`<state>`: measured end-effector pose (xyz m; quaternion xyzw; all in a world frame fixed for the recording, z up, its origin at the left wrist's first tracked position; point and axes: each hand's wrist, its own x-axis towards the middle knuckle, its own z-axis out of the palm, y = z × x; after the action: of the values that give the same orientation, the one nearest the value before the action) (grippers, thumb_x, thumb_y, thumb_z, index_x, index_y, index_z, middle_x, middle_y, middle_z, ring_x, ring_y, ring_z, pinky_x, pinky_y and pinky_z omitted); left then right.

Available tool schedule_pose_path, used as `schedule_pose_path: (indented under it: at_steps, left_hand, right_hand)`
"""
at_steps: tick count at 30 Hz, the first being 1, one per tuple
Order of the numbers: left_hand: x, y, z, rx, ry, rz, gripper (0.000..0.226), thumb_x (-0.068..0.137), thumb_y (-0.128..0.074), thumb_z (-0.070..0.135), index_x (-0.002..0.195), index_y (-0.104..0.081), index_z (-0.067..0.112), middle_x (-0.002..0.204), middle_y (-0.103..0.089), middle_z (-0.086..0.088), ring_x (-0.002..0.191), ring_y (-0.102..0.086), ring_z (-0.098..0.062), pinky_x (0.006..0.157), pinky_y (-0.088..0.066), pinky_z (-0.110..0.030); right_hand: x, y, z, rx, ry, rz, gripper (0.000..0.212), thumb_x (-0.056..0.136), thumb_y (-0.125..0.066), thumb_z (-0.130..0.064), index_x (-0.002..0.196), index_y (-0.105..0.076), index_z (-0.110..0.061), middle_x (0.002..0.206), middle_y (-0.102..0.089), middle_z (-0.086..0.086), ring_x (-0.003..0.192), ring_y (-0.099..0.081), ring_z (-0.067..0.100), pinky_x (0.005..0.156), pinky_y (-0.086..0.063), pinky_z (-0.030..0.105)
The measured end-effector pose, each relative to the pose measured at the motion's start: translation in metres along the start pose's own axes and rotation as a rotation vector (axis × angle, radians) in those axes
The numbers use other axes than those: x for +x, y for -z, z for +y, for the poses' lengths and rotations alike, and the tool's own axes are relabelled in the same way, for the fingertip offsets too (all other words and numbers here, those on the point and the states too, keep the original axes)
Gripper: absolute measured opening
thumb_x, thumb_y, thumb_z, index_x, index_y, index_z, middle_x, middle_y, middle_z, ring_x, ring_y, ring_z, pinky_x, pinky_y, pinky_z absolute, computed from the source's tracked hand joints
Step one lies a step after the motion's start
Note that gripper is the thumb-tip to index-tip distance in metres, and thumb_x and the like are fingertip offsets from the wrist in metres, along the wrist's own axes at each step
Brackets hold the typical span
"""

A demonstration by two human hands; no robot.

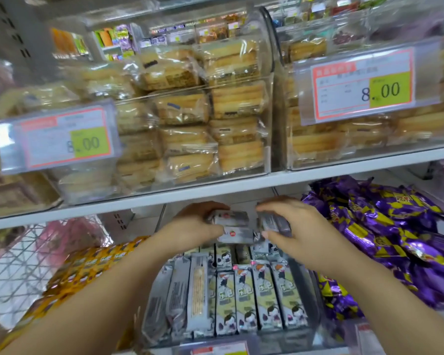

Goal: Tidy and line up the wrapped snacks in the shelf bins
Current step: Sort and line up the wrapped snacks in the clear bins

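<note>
Both my hands reach into the back of a clear bin (310, 301) on the lower shelf. My left hand (195, 226) grips a couple of grey wrapped snack bars (235, 221) stacked flat. My right hand (295, 226) holds another grey bar (276, 222) just to the right of them. Below the hands, several grey and pale-green wrapped bars (244, 301) stand in rows in the bin, some on the left leaning on edge.
A yellow-wrapped snack pile (87, 267) fills the bin to the left. Purple wrapped snacks (385, 239) are heaped on the right. The white shelf edge (215, 193) runs just above my hands, carrying clear bins of wrapped cakes (187, 124) with price tags (362, 83).
</note>
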<state>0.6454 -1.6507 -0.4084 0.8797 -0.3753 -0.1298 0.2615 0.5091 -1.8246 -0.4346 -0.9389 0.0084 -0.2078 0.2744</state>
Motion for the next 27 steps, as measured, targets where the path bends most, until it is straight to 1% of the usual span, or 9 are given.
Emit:
schedule_pose_path:
  at_steps: [2, 5, 9, 14, 16, 19, 22, 25, 27]
  left_hand:
    - [-0.021, 0.005, 0.0, -0.183, -0.014, -0.127, 0.038, 0.088, -0.064, 0.015, 0.117, -0.056, 0.038, 0.109, -0.062, 0.014, 0.077, -0.061, 0.006, 0.067, -0.045, -0.011]
    - [-0.04, 0.002, -0.004, -0.278, -0.044, -0.257, 0.035, 0.085, -0.068, 0.011, 0.108, -0.06, 0.037, 0.104, -0.066, 0.011, 0.087, -0.064, -0.002, 0.079, -0.052, -0.022]
    - [-0.052, -0.013, -0.009, -0.272, -0.089, -0.262, 0.031, 0.077, -0.072, 0.023, 0.103, -0.06, 0.036, 0.104, -0.065, 0.003, 0.096, -0.063, -0.013, 0.091, -0.051, -0.041]
    - [-0.059, -0.02, -0.007, -0.033, -0.167, -0.315, 0.029, 0.082, -0.07, 0.022, 0.101, -0.053, 0.037, 0.102, -0.062, 0.008, 0.09, -0.06, -0.012, 0.082, -0.05, -0.035]
    - [-0.061, -0.018, -0.007, 0.127, -0.195, -0.337, 0.028, 0.084, -0.068, 0.027, 0.109, -0.056, 0.034, 0.109, -0.06, 0.011, 0.099, -0.056, -0.009, 0.086, -0.044, -0.028]
    - [-0.062, -0.013, -0.01, 0.429, -0.162, -0.359, 0.039, 0.086, -0.059, 0.052, 0.124, -0.054, 0.042, 0.132, -0.046, 0.02, 0.127, -0.035, -0.004, 0.109, -0.009, -0.04]
    - [-0.059, -0.003, -0.005, 0.467, -0.093, -0.395, 0.053, 0.085, -0.051, 0.064, 0.135, -0.044, 0.045, 0.146, -0.034, 0.02, 0.138, -0.026, -0.006, 0.113, 0.001, -0.058]
    - [-0.037, 0.001, 0.002, 0.267, -0.071, -0.286, 0.047, 0.091, -0.054, 0.052, 0.135, -0.048, 0.036, 0.143, -0.043, 0.014, 0.129, -0.041, -0.008, 0.111, -0.026, -0.035]
    - [-0.015, -0.005, 0.01, 0.152, -0.052, -0.217, 0.042, 0.093, -0.055, 0.043, 0.133, -0.05, 0.03, 0.138, -0.05, 0.009, 0.117, -0.049, -0.006, 0.096, -0.036, -0.02]
  right_hand:
    - [-0.005, -0.005, -0.009, -0.055, 0.055, -0.09, 0.066, 0.083, -0.067, -0.038, 0.14, -0.035, -0.035, 0.134, -0.037, -0.015, 0.128, -0.029, 0.003, 0.097, -0.02, 0.008]
    - [-0.017, -0.015, -0.024, -0.115, 0.134, -0.191, 0.083, 0.077, -0.07, -0.042, 0.145, -0.023, -0.038, 0.14, -0.03, -0.019, 0.131, -0.024, 0.003, 0.105, -0.019, 0.013]
    - [-0.032, -0.012, -0.041, -0.148, 0.114, -0.282, 0.08, 0.079, -0.067, -0.041, 0.143, -0.02, -0.042, 0.141, -0.039, -0.016, 0.124, -0.033, 0.002, 0.097, -0.021, 0.014]
    - [-0.038, -0.006, -0.045, -0.322, 0.063, -0.4, 0.067, 0.081, -0.064, -0.048, 0.138, -0.032, -0.035, 0.128, -0.052, -0.015, 0.127, -0.038, 0.01, 0.111, 0.001, 0.023]
    - [-0.037, -0.01, -0.045, -0.371, 0.082, -0.44, 0.065, 0.079, -0.063, -0.055, 0.137, -0.039, -0.035, 0.113, -0.058, -0.019, 0.123, -0.046, 0.009, 0.116, 0.007, 0.033]
    - [-0.035, -0.015, -0.042, -0.402, 0.102, -0.496, 0.07, 0.078, -0.06, -0.061, 0.14, -0.039, -0.037, 0.134, -0.054, -0.011, 0.131, -0.04, 0.009, 0.116, 0.011, 0.04]
    - [-0.03, -0.004, -0.038, -0.242, 0.079, -0.38, 0.064, 0.08, -0.061, -0.059, 0.138, -0.043, -0.037, 0.137, -0.05, -0.015, 0.132, -0.037, 0.003, 0.119, -0.001, 0.033]
    - [-0.021, 0.011, -0.025, -0.077, 0.028, -0.078, 0.044, 0.082, -0.064, -0.046, 0.124, -0.059, -0.032, 0.119, -0.058, -0.018, 0.115, -0.05, 0.0, 0.102, -0.034, 0.018]
    - [-0.018, 0.012, -0.012, -0.044, -0.009, 0.09, 0.032, 0.084, -0.066, -0.035, 0.115, -0.066, -0.028, 0.105, -0.059, -0.019, 0.104, -0.054, 0.001, 0.088, -0.036, 0.008]
